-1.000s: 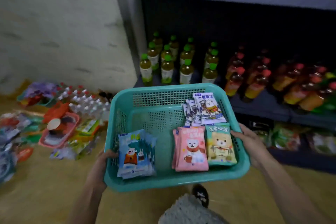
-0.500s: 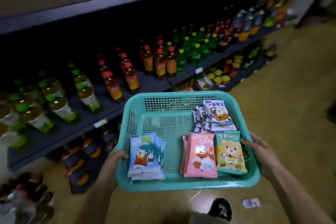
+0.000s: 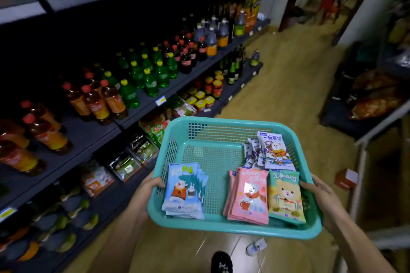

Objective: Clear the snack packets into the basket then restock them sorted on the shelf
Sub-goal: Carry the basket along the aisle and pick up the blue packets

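Observation:
I carry a teal plastic basket [image 3: 221, 135] in front of me. My left hand [image 3: 147, 190] grips its left rim and my right hand [image 3: 319, 195] grips its right rim. Inside lie sorted stacks of snack packets: blue ones [image 3: 184, 190] at the left, pink ones [image 3: 248, 195] in the middle, a green one [image 3: 285, 195] at the right and white-and-blue ones [image 3: 269, 150] at the far right corner.
A long dark shelf unit [image 3: 93, 131] runs along my left with rows of drink bottles [image 3: 142, 77] and packets on the lower tier. The tan floor aisle [image 3: 284, 86] stretches ahead. Sacks [image 3: 372, 97] and a cardboard box [image 3: 381, 182] stand at the right. My shoe [image 3: 221, 262] shows below.
My view has swung to the right along the shelf, from the green-capped bottles to the far end of the aisle. Both hands keep hold of the basket; the packets have not shifted.

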`<state>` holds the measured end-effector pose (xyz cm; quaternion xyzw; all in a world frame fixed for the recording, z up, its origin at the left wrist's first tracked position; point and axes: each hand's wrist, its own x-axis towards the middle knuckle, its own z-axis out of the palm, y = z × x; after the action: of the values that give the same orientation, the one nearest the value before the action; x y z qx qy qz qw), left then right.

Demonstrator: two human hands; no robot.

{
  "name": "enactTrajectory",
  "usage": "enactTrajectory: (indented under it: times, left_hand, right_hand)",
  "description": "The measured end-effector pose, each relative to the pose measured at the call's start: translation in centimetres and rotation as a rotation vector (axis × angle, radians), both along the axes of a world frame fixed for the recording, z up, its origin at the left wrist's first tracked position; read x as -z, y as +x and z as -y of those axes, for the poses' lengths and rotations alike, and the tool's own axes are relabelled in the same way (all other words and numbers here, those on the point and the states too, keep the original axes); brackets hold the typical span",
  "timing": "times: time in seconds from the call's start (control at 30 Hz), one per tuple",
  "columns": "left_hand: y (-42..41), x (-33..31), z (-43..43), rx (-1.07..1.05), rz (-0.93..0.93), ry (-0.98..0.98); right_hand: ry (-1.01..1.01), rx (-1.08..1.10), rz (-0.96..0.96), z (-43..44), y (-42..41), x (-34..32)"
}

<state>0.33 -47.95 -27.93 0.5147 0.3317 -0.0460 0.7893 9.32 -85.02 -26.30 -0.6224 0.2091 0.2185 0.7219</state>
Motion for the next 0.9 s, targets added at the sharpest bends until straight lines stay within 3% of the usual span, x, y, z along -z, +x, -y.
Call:
enactTrajectory:
  times: [0.4, 0.63, 0.9]
  left_hand:
    - [18.4, 0.6, 3.5, 0.150, -0.160, 0.092]
    - [32.9, 1.7, 4.9, 0.218, -0.115, 0.066]
    - [48.9, 1.5, 6.9, 0.255, -0.079, 0.162]
  right_hand:
    - [0.057, 0.127, -0.032, 5.4, 12.7, 2.2]
    - [0.044, 0.124, -0.043, 6.0, 26.6, 3.3]
    - [0.053, 0.096, -0.082, 7.9, 43.2, 3.4]
